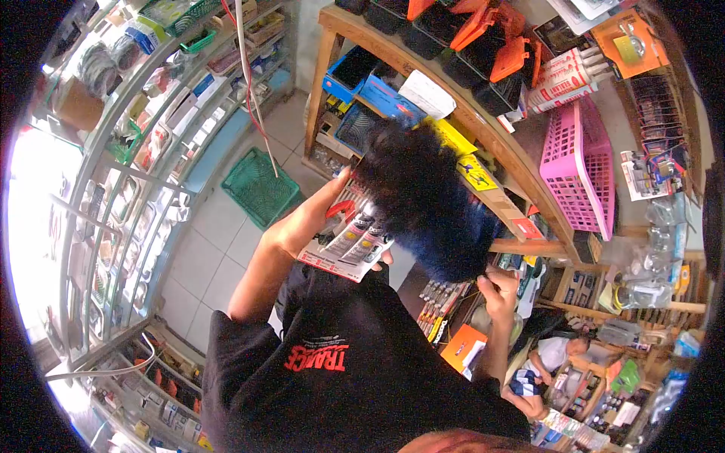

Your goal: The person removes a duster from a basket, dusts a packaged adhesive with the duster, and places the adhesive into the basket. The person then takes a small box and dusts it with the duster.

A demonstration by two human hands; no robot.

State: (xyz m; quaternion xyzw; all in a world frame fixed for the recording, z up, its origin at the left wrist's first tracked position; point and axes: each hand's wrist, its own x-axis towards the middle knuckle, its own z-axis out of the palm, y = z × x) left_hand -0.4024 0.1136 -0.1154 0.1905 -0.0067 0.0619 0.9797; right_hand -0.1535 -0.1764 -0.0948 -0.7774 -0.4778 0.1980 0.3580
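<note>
Watching remotely, I saw the left hand (pixel 300 225) holding a carded pack of tubes (pixel 346 243), its thumb along the pack's ten o'clock edge and a fingertip (pixel 387 258) emerging at four o'clock. The right hand (pixel 498 292), fingers curled tight, gripped a dark duster (pixel 427 192) at its five o'clock end, the handle hidden from view.

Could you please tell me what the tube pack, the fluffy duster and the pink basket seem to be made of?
The tube pack looks backed with printed card, flat and stiff; its pale tubes could be metal or plastic. The fluffy duster seems soft and matt, its dark strands perhaps feather or synthetic fibre. The pink basket is probably moulded plastic, given its evenly coloured lattice.
</note>
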